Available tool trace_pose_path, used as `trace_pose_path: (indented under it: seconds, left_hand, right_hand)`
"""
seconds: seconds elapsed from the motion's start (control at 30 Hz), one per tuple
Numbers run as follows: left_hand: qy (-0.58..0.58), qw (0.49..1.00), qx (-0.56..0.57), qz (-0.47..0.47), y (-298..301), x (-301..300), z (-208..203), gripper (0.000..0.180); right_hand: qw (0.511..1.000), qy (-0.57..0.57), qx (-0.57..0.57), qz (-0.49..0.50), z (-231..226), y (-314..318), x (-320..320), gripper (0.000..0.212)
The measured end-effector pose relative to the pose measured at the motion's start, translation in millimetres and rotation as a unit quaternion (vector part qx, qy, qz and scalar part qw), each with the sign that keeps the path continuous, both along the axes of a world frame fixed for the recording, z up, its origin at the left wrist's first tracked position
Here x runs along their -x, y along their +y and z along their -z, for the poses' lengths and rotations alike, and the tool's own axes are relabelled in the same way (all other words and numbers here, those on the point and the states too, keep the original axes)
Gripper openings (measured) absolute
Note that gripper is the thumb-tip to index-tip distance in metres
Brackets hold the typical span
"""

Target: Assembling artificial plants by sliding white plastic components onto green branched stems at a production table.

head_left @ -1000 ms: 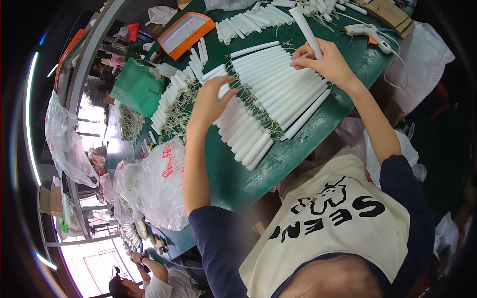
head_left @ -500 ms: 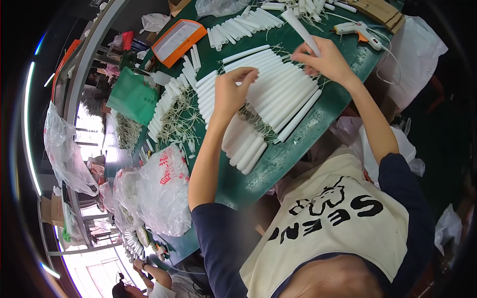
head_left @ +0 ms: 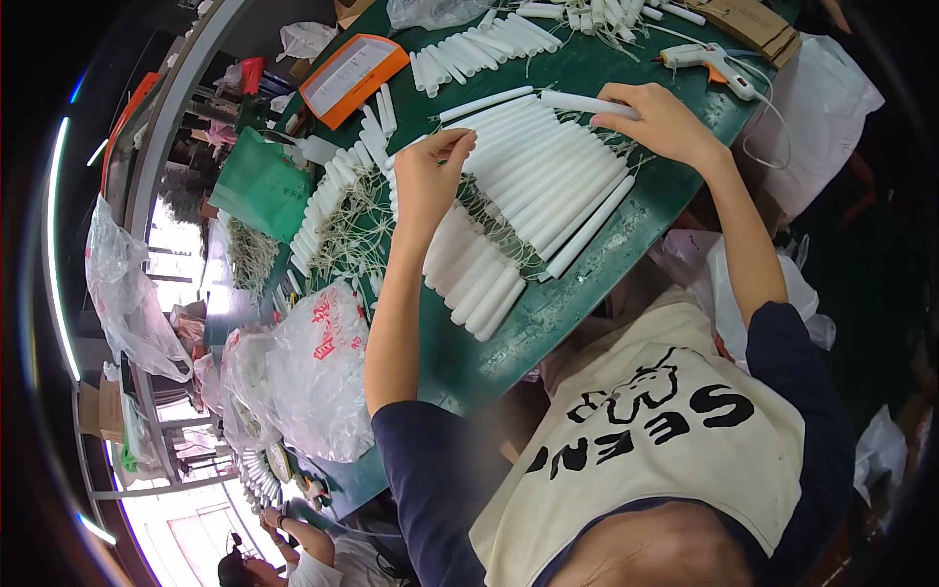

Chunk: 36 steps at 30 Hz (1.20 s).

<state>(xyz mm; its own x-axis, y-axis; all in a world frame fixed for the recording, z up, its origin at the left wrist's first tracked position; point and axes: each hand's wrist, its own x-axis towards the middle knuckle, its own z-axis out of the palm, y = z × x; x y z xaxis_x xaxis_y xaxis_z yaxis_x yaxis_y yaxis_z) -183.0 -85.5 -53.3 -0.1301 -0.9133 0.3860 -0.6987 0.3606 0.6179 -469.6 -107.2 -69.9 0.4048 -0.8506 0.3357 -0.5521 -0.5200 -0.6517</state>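
My right hand [head_left: 660,122] grips one end of a slim white tube [head_left: 577,103], which lies nearly level at the far end of a row of similar white tubes [head_left: 548,181]. My left hand [head_left: 427,181] is closed in a pinch over the left side of these tubes; whatever is between its fingertips is too small to make out. A second group of white tubes [head_left: 474,274] lies nearer to me, partly behind my left forearm. Thin pale wires [head_left: 499,230] stick out between the two groups.
On the green table [head_left: 548,323] lie a glue gun [head_left: 714,64], an orange box [head_left: 354,80], a green bag [head_left: 259,186] and wired short tubes [head_left: 337,186]. A clear plastic bag [head_left: 313,382] bulges at left. Another person [head_left: 303,548] works at lower left.
My right hand has lowered the white tube from a steep tilt to nearly level by the row. My left hand has shifted left, and its fingertips have drawn together.
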Motion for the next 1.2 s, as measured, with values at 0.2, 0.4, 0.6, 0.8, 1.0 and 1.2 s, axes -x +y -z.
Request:
trace_pose_path:
  seconds: [0.2,0.4,0.6,0.8,1.0,1.2]
  left_hand:
    - [-0.035,0.999,-0.025,0.011,-0.5,3.0,2.7,0.019]
    - [0.01,0.982,-0.125,0.144,-7.4,-15.4,1.8,0.029]
    - [-0.167,0.972,-0.13,0.104,-3.2,-53.6,-0.8,0.029]
    - [-0.145,0.972,-0.137,0.126,-8.2,-49.6,17.1,0.021]
    - [-0.148,0.972,-0.121,0.137,-13.2,-46.5,21.4,0.016]
    - [-0.135,0.971,-0.116,0.16,-17.4,-48.2,25.1,0.012]
  right_hand:
    - [0.998,0.035,0.056,-0.016,2.8,-0.2,-12.7,0.027]
    - [0.989,0.109,0.089,-0.052,5.8,0.6,-36.3,0.027]
    - [0.989,0.105,0.069,-0.077,8.7,-4.9,-45.6,0.024]
    - [0.979,0.139,0.123,-0.087,12.9,-4.9,-62.0,0.022]
    - [0.986,0.113,0.087,-0.092,13.2,-3.7,-68.5,0.019]
    - [0.986,0.099,0.091,-0.102,14.0,-3.6,-74.2,0.019]
